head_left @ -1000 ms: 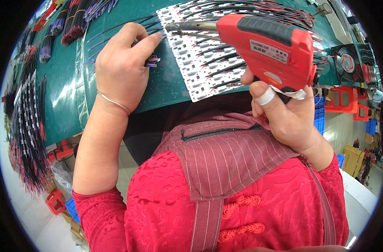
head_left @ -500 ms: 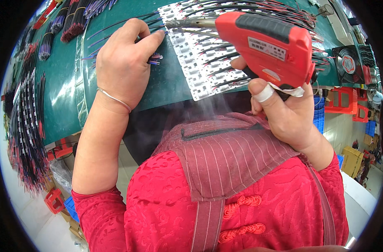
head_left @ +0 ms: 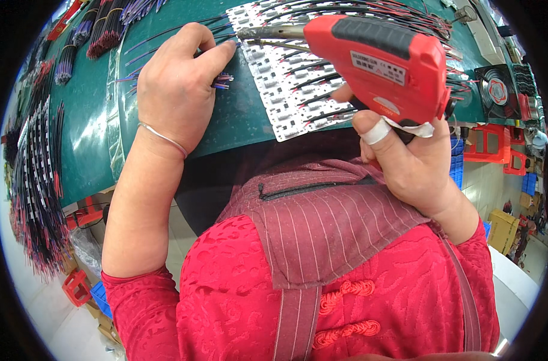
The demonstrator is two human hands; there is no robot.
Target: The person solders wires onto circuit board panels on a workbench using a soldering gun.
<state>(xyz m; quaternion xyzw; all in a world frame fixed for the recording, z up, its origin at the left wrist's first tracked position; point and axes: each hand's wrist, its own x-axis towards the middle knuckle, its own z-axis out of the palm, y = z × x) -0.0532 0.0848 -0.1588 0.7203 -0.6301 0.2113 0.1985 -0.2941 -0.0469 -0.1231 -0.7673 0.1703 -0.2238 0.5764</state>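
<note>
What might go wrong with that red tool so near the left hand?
If the metal tip is hot, a slip might burn the left hand beside it. If the right hand drifts, the red soldering tool might touch and mark the black wires on the white panel. The purple wires gathered in the left hand might slip loose.

The board sheet was white with small grey and black marks. The table around it was dark green. Over the sheet and to its right, the soldering gun was red with a black strip. Left of it, the wire ends were purple. Below the sheet, the apron was maroon with pale stripes, the shirt red with raised figures.
</note>
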